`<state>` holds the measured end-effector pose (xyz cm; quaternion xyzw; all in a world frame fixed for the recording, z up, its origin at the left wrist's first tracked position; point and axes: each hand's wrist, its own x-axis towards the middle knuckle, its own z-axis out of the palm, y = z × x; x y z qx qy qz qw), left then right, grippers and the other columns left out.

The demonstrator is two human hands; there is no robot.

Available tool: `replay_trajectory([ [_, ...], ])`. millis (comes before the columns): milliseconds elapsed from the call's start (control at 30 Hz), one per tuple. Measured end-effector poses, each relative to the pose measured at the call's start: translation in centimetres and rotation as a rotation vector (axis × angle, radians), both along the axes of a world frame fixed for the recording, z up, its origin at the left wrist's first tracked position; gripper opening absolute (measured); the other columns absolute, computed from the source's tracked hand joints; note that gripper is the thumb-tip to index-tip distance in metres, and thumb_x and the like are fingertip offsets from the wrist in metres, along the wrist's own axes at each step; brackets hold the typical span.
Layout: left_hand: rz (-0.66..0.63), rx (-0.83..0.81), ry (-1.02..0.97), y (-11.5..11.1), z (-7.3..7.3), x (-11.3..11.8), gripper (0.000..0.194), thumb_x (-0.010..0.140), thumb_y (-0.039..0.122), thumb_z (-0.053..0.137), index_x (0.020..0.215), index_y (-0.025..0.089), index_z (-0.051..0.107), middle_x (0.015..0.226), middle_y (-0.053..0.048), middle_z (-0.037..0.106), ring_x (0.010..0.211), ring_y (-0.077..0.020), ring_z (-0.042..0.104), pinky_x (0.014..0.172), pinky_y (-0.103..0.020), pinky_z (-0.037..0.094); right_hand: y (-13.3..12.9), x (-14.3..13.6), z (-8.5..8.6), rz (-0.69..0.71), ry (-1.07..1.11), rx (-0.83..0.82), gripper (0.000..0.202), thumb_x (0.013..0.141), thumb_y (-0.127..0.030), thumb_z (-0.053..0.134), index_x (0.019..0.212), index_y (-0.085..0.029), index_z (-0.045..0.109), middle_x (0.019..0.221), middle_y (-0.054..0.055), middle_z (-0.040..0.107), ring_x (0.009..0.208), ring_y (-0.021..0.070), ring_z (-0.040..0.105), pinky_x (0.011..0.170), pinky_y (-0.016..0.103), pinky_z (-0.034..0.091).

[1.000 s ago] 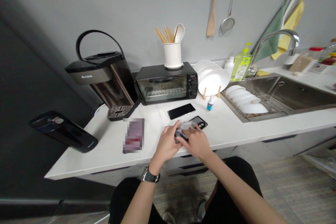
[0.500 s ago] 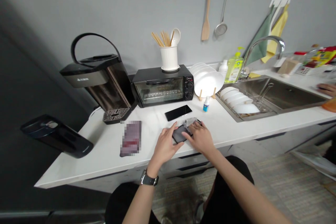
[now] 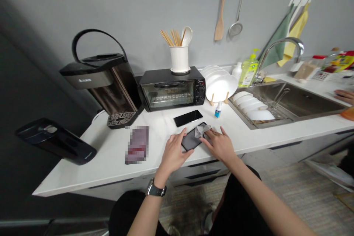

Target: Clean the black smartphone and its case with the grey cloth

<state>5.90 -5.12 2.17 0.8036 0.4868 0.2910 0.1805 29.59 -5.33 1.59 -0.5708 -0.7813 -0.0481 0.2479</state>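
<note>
A dark grey, black-rimmed phone case (image 3: 190,140) lies on the counter near its front edge. My left hand (image 3: 174,149), with a watch on the wrist, grips its left end between thumb and fingers. At its right end, my right hand (image 3: 219,143) has its fingertips on a crumpled, whitish wipe (image 3: 201,130) pressed to the surface; the thumb touches the lower edge. Just behind lies a black phone (image 3: 188,118), screen up. A small white bottle with a blue label (image 3: 218,110) stands to its right.
A toaster oven (image 3: 171,90) carries a white utensil holder (image 3: 179,59). Left of it stand a water dispenser (image 3: 105,84) and a dark bin-like container (image 3: 56,142); a blurred-out purple item (image 3: 137,143) lies nearby. Racked plates (image 3: 221,84), a sink (image 3: 301,99) with bowls, and another person's hand (image 3: 345,96) are rightward.
My right hand has shifted slightly right and its fingers have spread, so more of the wipe and the case shows. My left hand keeps its hold.
</note>
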Motion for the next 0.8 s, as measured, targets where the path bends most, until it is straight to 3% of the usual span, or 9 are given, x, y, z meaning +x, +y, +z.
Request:
replay_trajectory([
  [133, 0.035, 0.017, -0.009, 0.2, -0.1, -0.4, 0.084, 0.087, 0.032, 0.075, 0.160, 0.024, 0.034, 0.144, -0.008, 0.062, 0.122, -0.0297, 0.052, 0.110, -0.047, 0.042, 0.7, -3.2, -0.7, -0.027, 0.012, 0.022, 0.058, 0.103, -0.061, 0.050, 0.121, -0.009, 0.066, 0.130, 0.026, 0.069, 0.128, 0.0368, 0.062, 0.117, 0.058, 0.036],
  [300, 0.011, 0.006, -0.010, 0.4, -0.4, -0.8, 0.084, 0.085, 0.028, 0.074, 0.160, 0.026, 0.035, 0.142, -0.007, 0.063, 0.120, -0.0297, 0.054, 0.109, -0.048, 0.042, 0.8, -5.6, -0.1, -0.015, 0.048, 0.014, 0.056, 0.102, -0.060, 0.052, 0.124, -0.011, 0.067, 0.128, 0.022, 0.071, 0.129, 0.0358, 0.060, 0.120, 0.059, 0.030],
  [433, -0.004, 0.023, 0.005, 0.4, -0.8, -0.8, 0.084, 0.084, 0.018, 0.068, 0.161, 0.022, 0.033, 0.144, -0.010, 0.061, 0.120, -0.0299, 0.053, 0.108, -0.047, 0.043, -1.4, -6.8, 0.5, 0.262, 0.099, -0.063, 0.048, 0.100, -0.063, 0.055, 0.115, -0.019, 0.069, 0.111, 0.011, 0.077, 0.115, 0.0275, 0.068, 0.119, 0.051, 0.034],
  [533, 0.008, 0.020, 0.033, 0.2, -0.8, -0.6, 0.087, 0.083, 0.016, 0.068, 0.162, 0.022, 0.031, 0.147, -0.010, 0.059, 0.125, -0.0310, 0.051, 0.108, -0.048, 0.042, -3.1, -6.0, 0.4, 0.370, 0.143, -0.106, 0.037, 0.103, -0.056, 0.054, 0.114, -0.023, 0.069, 0.118, 0.007, 0.076, 0.116, 0.0237, 0.069, 0.118, 0.047, 0.035],
  [667, 0.020, 0.002, 0.021, -0.1, -0.3, -0.1, 0.085, 0.087, 0.030, 0.074, 0.161, 0.024, 0.032, 0.145, -0.009, 0.061, 0.126, -0.0309, 0.050, 0.109, -0.048, 0.040, -2.0, -2.2, 0.0, 0.218, 0.081, -0.065, 0.032, 0.108, -0.045, 0.051, 0.128, -0.024, 0.065, 0.128, 0.008, 0.074, 0.127, 0.0257, 0.064, 0.121, 0.054, 0.029],
  [800, -0.030, -0.025, -0.003, 0.0, 0.2, 0.1, 0.091, 0.086, 0.030, 0.078, 0.163, 0.029, 0.028, 0.146, -0.006, 0.061, 0.125, -0.0295, 0.051, 0.111, -0.047, 0.039, 0.8, -0.9, -0.1, -0.001, 0.034, -0.009, 0.038, 0.108, -0.045, 0.048, 0.121, -0.016, 0.068, 0.126, 0.017, 0.073, 0.128, 0.0336, 0.062, 0.119, 0.061, 0.030],
])
